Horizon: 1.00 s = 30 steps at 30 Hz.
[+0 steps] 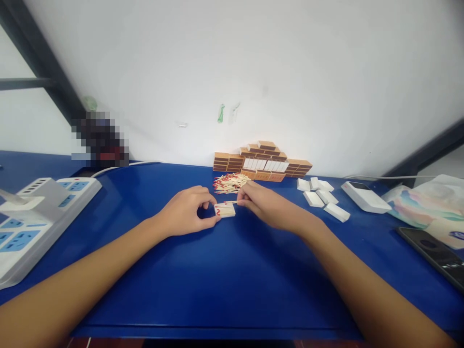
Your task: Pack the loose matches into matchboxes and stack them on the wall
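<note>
A small white matchbox tray [227,212] with red-tipped matches in it lies on the blue table [217,285]. My left hand [190,210] grips its left end between thumb and fingers. My right hand [259,200] is closed in a pinch on a match [232,202], whose pale stick points left over the tray's far edge. Just behind the tray sits a loose pile of matches [230,183] with red heads, partly hidden by my right hand.
Stacked matchboxes [264,162] stand against the wall. Several white trays [321,195] lie at right, beside a white device [366,197], a plastic packet [424,198] and a phone [431,251]. Power strips [39,232] occupy the left. A cable [123,166] runs along the back.
</note>
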{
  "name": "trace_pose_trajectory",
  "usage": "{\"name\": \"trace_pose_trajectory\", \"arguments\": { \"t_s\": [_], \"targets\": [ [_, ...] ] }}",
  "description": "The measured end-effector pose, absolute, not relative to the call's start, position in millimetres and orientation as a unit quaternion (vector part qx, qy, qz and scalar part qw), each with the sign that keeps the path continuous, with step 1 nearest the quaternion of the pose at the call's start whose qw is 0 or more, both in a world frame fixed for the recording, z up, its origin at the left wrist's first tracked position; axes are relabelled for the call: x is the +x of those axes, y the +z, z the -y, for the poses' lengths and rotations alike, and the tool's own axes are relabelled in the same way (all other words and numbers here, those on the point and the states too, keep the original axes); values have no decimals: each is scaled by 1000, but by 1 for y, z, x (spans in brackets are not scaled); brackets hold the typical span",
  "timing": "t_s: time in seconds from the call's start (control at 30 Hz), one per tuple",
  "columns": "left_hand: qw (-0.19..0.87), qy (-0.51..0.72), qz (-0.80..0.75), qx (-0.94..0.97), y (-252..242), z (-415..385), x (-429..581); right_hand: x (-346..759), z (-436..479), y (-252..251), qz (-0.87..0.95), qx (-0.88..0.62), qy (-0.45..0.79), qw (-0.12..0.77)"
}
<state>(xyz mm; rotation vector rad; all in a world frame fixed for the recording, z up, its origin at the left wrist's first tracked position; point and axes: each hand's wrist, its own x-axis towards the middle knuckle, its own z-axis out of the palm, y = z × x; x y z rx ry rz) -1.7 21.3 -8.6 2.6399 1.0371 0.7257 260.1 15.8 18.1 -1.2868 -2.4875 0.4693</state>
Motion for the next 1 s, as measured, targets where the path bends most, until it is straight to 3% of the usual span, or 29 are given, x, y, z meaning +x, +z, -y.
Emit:
{"name": "trace_pose_trajectory", "arguments": {
  "t_s": [0.23, 1.0],
  "targets": [
    [117, 248, -351, 895, -9, -20, -2, 238, -2, 11, 873, -457, 133, 111],
    [111, 252, -339, 900, -7, -18, -2, 250, -8, 18, 884, -413, 144, 167]
  ]
}}
